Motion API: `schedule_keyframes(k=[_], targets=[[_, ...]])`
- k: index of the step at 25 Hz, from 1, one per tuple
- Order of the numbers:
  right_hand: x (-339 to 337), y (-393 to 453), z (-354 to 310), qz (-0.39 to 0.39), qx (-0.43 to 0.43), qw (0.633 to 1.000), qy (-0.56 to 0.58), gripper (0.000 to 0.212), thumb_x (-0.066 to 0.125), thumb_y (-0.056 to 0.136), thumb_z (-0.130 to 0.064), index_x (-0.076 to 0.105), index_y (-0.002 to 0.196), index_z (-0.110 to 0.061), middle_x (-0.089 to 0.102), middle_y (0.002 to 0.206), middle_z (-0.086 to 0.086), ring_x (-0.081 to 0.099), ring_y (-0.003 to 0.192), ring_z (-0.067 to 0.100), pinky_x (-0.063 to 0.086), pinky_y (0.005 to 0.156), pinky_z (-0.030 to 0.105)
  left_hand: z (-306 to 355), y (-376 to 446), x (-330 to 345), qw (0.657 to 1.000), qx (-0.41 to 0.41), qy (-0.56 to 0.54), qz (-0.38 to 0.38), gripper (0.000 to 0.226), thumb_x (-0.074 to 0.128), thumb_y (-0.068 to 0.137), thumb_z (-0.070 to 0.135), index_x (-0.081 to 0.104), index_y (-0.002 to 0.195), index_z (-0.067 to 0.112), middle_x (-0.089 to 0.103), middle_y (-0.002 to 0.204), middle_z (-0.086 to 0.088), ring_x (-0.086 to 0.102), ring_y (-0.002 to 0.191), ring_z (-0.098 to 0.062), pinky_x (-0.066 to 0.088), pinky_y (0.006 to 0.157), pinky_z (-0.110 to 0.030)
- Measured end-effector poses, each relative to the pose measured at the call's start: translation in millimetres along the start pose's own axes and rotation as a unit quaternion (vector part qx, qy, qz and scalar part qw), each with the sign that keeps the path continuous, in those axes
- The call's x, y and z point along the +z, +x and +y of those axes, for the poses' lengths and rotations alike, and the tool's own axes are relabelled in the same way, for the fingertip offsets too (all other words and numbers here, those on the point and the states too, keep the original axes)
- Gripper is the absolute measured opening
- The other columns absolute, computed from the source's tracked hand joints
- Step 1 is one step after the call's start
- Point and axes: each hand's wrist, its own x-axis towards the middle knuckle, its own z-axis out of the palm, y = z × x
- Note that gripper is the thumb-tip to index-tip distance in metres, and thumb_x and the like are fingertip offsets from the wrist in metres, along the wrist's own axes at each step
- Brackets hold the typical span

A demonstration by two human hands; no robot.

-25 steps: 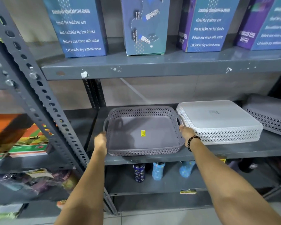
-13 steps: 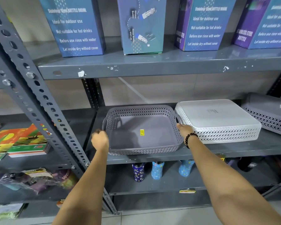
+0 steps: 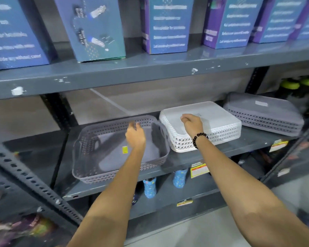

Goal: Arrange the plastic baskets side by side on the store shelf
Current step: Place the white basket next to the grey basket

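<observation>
A grey perforated basket (image 3: 96, 150) sits upright on the middle shelf (image 3: 184, 158), its front corner over the shelf edge; a yellow sticker is on its floor. Right beside it lies an upturned stack of white baskets (image 3: 221, 129), and further right an upturned grey stack (image 3: 264, 115). My left hand (image 3: 135, 136) hovers over the grey basket's inside, fingers loosely bent, holding nothing. My right hand (image 3: 192, 124), with a black bead bracelet at the wrist, is above the white stack's top near its left edge; whether it touches is unclear.
Tall blue and purple boxes (image 3: 168, 27) line the upper shelf. A perforated steel upright (image 3: 30, 179) slants across the lower left. Small blue bottles (image 3: 150, 188) stand on the shelf below, price tags (image 3: 199, 170) hang on its edge, and green-lidded bottles (image 3: 291, 85) sit far right.
Both hands have let go of the grey basket's side handles and moved up and right. The left is now over the basket, the right over the white stack. The view shifted right.
</observation>
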Motion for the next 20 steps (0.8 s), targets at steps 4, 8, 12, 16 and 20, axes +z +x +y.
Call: schedule_keyframes(k=[4,8,12,16,20], targets=[[-66,41,20,0.051,0.002,0.998,-0.045,0.035,0.051,0.093,-0.012,0.059,0.121,0.006,0.057,0.132,0.022,0.052,0.123,0.032,0.039,0.103,0.028,29,-22,88,0.996,0.026,0.014,-0.083,0.038,0.041,0.097,0.021,0.055,0.123,-0.002,0.061,0.121,-0.028,0.056,0.113,-0.039,0.044,0.092,-0.039],[-131,99,54,0.059,0.055,0.974,-0.211,0.043,0.044,0.096,-0.023,0.049,0.129,0.005,0.054,0.131,0.027,0.052,0.121,0.038,0.044,0.096,0.039,51,-21,156,0.991,-0.015,0.105,-0.077,0.048,0.037,0.098,0.027,0.044,0.132,-0.006,0.049,0.135,-0.029,0.047,0.125,-0.04,0.039,0.101,-0.041],[-161,146,72,-0.027,0.103,0.946,-0.305,0.05,0.037,0.098,-0.03,0.045,0.129,0.009,0.05,0.135,0.028,0.049,0.124,0.039,0.042,0.1,0.04,47,-8,181,0.979,-0.091,0.176,-0.037,0.057,0.032,0.098,0.035,0.036,0.138,-0.005,0.039,0.144,-0.026,0.038,0.133,-0.038,0.032,0.109,-0.044],[-159,168,69,-0.109,0.14,0.941,-0.288,0.058,0.034,0.098,-0.037,0.041,0.136,0.005,0.042,0.145,0.024,0.045,0.131,0.034,0.038,0.106,0.035,49,0,188,0.972,-0.169,0.162,-0.014,0.061,0.03,0.097,0.04,0.038,0.138,-0.004,0.042,0.143,-0.023,0.042,0.13,-0.037,0.034,0.108,-0.042],[-151,176,59,-0.078,0.208,0.946,-0.234,0.069,0.03,0.093,-0.051,0.036,0.142,-0.003,0.035,0.151,0.018,0.038,0.137,0.03,0.032,0.11,0.037,51,-4,192,0.974,-0.176,0.141,0.037,0.063,0.033,0.093,0.043,0.042,0.134,-0.003,0.049,0.137,-0.023,0.048,0.123,-0.038,0.039,0.106,-0.045]])
